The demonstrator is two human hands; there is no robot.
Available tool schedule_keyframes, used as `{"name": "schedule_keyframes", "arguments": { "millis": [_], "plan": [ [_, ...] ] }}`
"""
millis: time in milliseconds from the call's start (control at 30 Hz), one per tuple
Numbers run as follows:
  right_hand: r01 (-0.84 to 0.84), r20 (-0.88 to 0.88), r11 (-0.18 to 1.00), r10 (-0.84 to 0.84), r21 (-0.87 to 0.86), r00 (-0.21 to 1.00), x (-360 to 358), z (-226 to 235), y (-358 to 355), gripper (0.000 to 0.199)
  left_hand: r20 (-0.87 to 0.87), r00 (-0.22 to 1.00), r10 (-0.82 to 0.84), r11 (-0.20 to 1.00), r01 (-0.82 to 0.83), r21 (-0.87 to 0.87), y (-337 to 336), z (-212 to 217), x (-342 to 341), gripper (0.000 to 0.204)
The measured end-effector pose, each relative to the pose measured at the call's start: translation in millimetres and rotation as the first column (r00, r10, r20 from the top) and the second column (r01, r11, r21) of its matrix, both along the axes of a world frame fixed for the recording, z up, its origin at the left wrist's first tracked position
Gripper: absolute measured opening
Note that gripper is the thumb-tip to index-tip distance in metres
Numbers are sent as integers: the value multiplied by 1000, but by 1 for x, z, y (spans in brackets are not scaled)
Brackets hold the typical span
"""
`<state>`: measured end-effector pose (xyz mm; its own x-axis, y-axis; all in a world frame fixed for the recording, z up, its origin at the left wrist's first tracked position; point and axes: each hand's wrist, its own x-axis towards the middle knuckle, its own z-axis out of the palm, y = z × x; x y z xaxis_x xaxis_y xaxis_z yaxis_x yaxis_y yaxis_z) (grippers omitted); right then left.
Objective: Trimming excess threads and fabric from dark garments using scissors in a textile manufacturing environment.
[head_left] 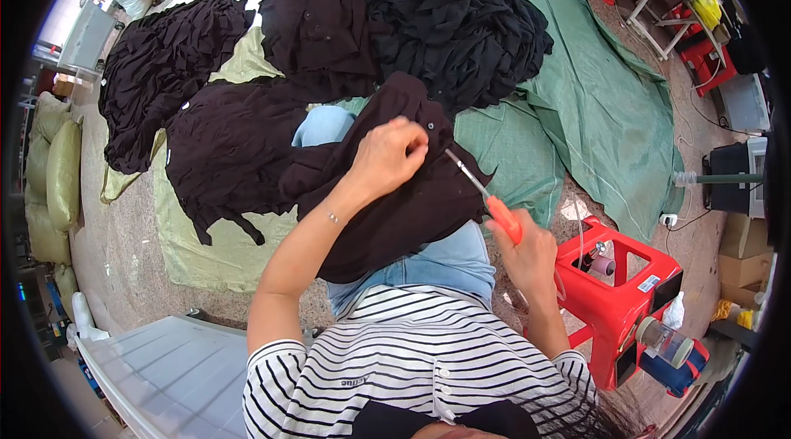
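Head view, looking down at a seated person's lap. The right hand [527,254] is wrapped firmly around the orange handle of a tool [503,218], whose slim metal shaft points up and to the left, away from the grip. The left hand [387,157] is just left of the tool's tip, its fingers curled inward; whether they pinch cloth or a thread, I cannot tell. Under both lies a dark garment [395,212], draped over the lap.

The step appears to be fine work with the tool near a button [430,125], which sits just beyond the tip. To do it well, the left hand should hold the cloth flat and steady beside the button, with the fingertips out of the tip's line. The right hand would do best with small, light moves, keeping the tip shallow so it does not snag or mark the fabric.

The garment is a very dark brown, close to black, soft and matte, with loose folds beneath the left wrist and a smoother stretch below the shaft. The small round button looks grey and shiny. Nearer the body than the grip, blue jeans [449,262] show past the garment's edge. Beyond the left hand, a dark pile of clothes [457,27] is heaped up.
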<state>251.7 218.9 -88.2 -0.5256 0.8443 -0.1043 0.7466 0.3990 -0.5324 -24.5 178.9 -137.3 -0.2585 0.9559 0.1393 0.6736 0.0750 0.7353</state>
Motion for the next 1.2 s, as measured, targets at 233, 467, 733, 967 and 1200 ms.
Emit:
{"name": "schedule_keyframes", "arguments": {
  "millis": [233, 467, 733, 967, 1200],
  "plan": [
    [29, 20, 1000, -29, 11, 999, -7, -1, 18, 39, -295, 918, -266, 925, 157, -346, 52, 8, -12, 27],
    [-16, -25, 1000, 16, -22, 1000, -17, 2, 25, 38, -313, 940, -137, 976, 75, -203, 54, -6, -17, 13],
    [-55, -60, 998, 58, 39, 997, -23, -4, 25, 42, -249, 963, -100, 981, 54, -186, 46, -8, -17, 14],
    [-23, -108, 998, 29, 55, 994, -19, -6, 18, 38, -205, 975, -82, 995, 70, -67, 36, -4, -14, 14],
    [72, -118, 995, -80, -72, 990, 23, 1, -10, 36, -41, 923, -382, 728, 273, -629, 13, 55, 9, 23]
  ]
}}
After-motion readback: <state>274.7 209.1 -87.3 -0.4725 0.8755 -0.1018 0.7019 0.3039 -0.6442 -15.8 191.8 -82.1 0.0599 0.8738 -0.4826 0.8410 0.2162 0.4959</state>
